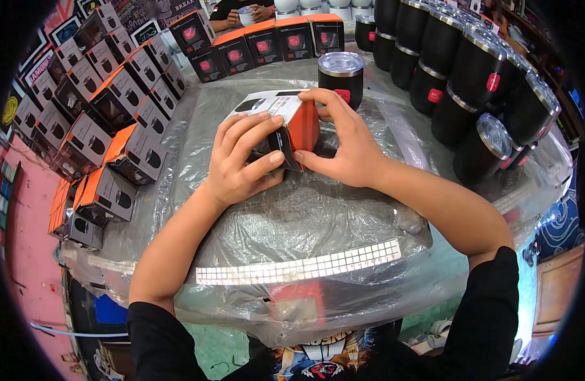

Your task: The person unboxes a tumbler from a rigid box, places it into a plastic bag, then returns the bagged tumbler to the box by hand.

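Both our left hand (242, 155) and right hand (343, 143) grip the box (296, 124). It lies between them, its orange side (306, 126) turned rightward.

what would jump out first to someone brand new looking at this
Probably the orange-sided box between the left hand and right hand, out over the plastic-covered table. Next, likely the black tumblers massed at the upper right, then the stacked boxes along the left.
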The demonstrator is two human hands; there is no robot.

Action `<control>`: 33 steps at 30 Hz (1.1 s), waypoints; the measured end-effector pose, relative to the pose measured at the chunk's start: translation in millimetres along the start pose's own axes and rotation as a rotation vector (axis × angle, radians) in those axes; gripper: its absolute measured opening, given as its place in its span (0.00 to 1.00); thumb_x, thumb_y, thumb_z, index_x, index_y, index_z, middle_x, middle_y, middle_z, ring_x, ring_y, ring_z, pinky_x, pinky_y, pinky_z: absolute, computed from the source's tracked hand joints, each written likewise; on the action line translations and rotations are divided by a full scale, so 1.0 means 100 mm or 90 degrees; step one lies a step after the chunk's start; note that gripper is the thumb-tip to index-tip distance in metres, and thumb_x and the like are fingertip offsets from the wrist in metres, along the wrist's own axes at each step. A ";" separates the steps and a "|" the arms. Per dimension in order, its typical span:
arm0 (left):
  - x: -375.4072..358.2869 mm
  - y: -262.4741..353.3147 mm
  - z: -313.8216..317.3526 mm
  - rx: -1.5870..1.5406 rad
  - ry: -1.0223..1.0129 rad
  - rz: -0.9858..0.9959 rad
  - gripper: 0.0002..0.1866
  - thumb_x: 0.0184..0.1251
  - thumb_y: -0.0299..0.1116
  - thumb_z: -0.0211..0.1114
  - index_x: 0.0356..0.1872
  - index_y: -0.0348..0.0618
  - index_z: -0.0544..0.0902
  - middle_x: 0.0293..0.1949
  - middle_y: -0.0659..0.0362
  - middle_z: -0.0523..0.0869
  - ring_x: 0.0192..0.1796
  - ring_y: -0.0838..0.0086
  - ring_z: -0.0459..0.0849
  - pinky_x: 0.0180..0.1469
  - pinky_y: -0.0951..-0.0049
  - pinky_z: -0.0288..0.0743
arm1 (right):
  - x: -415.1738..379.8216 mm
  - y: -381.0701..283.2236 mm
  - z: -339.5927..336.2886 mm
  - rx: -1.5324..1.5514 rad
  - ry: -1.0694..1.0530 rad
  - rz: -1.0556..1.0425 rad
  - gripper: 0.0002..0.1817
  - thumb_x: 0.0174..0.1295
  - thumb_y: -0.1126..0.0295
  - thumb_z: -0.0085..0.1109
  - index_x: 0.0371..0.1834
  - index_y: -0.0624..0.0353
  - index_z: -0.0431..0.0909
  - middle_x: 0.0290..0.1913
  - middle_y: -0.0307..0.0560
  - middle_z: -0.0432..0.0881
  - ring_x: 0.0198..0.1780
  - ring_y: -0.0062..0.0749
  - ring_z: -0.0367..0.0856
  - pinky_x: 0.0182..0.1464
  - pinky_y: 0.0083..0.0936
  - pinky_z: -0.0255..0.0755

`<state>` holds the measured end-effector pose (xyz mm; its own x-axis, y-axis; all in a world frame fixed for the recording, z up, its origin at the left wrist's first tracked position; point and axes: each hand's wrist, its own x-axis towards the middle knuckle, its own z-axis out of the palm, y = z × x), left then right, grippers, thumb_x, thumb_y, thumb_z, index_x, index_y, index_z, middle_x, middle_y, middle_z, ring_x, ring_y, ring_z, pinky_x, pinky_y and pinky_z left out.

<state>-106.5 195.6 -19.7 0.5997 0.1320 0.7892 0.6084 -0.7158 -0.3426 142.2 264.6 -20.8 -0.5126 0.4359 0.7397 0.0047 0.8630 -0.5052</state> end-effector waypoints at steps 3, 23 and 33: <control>0.01 0.02 0.00 0.007 -0.018 -0.007 0.45 0.48 0.35 0.85 0.71 0.64 0.72 0.73 0.50 0.82 0.71 0.50 0.82 0.72 0.43 0.73 | -0.01 -0.02 0.01 0.006 0.021 0.011 0.41 0.54 0.63 0.78 0.71 0.58 0.68 0.66 0.58 0.78 0.67 0.60 0.81 0.68 0.46 0.76; 0.07 -0.05 -0.09 0.034 -0.043 -0.044 0.52 0.44 0.34 0.88 0.74 0.53 0.69 0.70 0.45 0.83 0.69 0.42 0.84 0.71 0.40 0.78 | 0.01 0.06 -0.03 0.101 0.000 0.025 0.30 0.56 0.66 0.72 0.63 0.58 0.71 0.77 0.68 0.70 0.73 0.61 0.78 0.71 0.45 0.77; 0.03 -0.07 -0.07 0.007 -0.025 -0.034 0.40 0.46 0.36 0.82 0.67 0.58 0.80 0.70 0.55 0.85 0.71 0.51 0.83 0.74 0.42 0.75 | 0.03 0.08 -0.01 0.113 0.005 0.055 0.26 0.58 0.70 0.78 0.49 0.57 0.66 0.71 0.63 0.74 0.69 0.44 0.82 0.68 0.40 0.80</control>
<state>-112.8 196.1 -11.6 0.5863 0.1969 0.7858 0.6457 -0.6994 -0.3065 141.8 272.9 -22.2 -0.5108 0.5083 0.6933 -0.1032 0.7644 -0.6364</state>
